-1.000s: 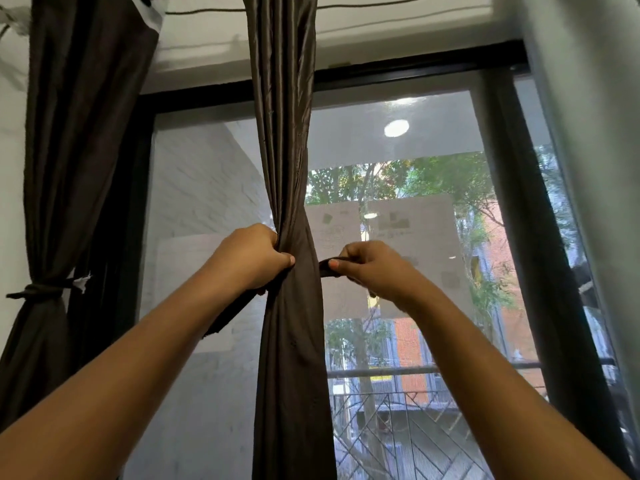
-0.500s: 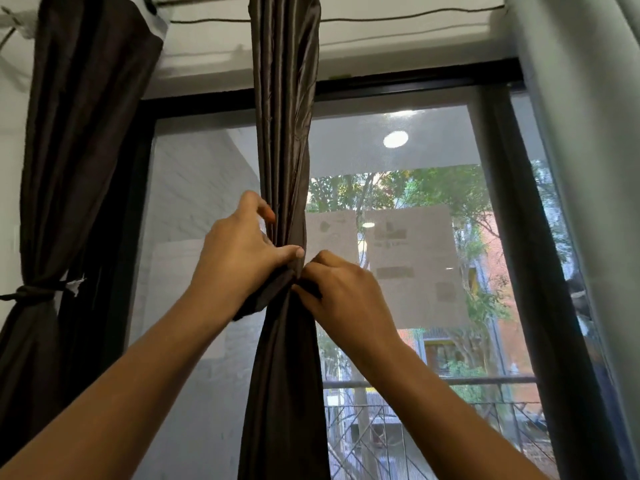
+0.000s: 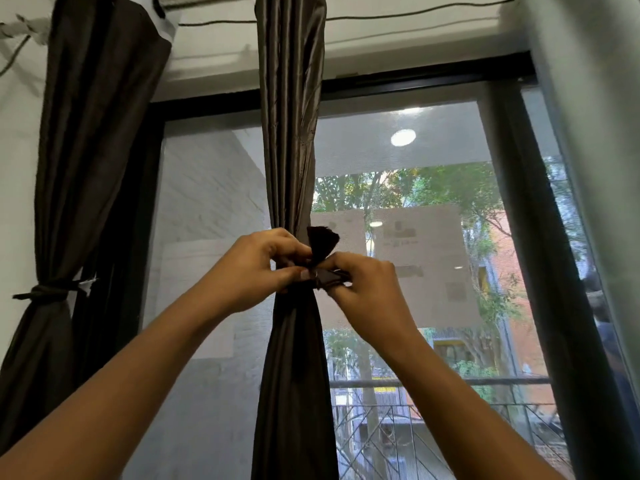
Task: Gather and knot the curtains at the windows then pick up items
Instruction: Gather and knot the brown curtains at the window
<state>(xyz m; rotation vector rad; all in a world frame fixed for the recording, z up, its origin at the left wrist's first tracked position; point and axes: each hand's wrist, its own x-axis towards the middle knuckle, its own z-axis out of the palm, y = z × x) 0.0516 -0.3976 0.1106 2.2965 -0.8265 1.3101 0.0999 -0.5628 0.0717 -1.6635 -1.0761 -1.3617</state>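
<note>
Middle curtain [image 3: 292, 140] hangs in front of the window [image 3: 519, 202], a little left of the pane's centre. It is gathered into one narrow rope and pinched to a waist partway down the glass.

Fabric: dark brown, slight sheen, thin, falling in fine long pleats. Judged light and very soft, with no stiffness to keep a shape by itself. The sheen suggests it slides, so a loose knot would likely creep down. Best hold is at the waist itself, where the folds are bunched. Above or below that the cloth spreads and would escape the fingers.

Tie strip [image 3: 322, 241]: same dark cloth, wrapped round the waist. One short end stands up, fanned, between the two hands. Another part runs toward the window's right side under the right-hand fingers. Limp; likely needs pull on both ends to tighten.

Left hand [image 3: 254, 268]: at the left of the waist, fingers curled in, thumb and fingertips pinching the strip against the gathered cloth. Grasping, not released.

Right hand [image 3: 365, 289]: just right of the waist, close against the left fingertips, fingers curled, pinching the strip where it crosses. Knot looks under way, not yet drawn tight.

Side curtain [image 3: 90, 150]: at the window's left edge, bound with its own tie [image 3: 46, 292].
</note>
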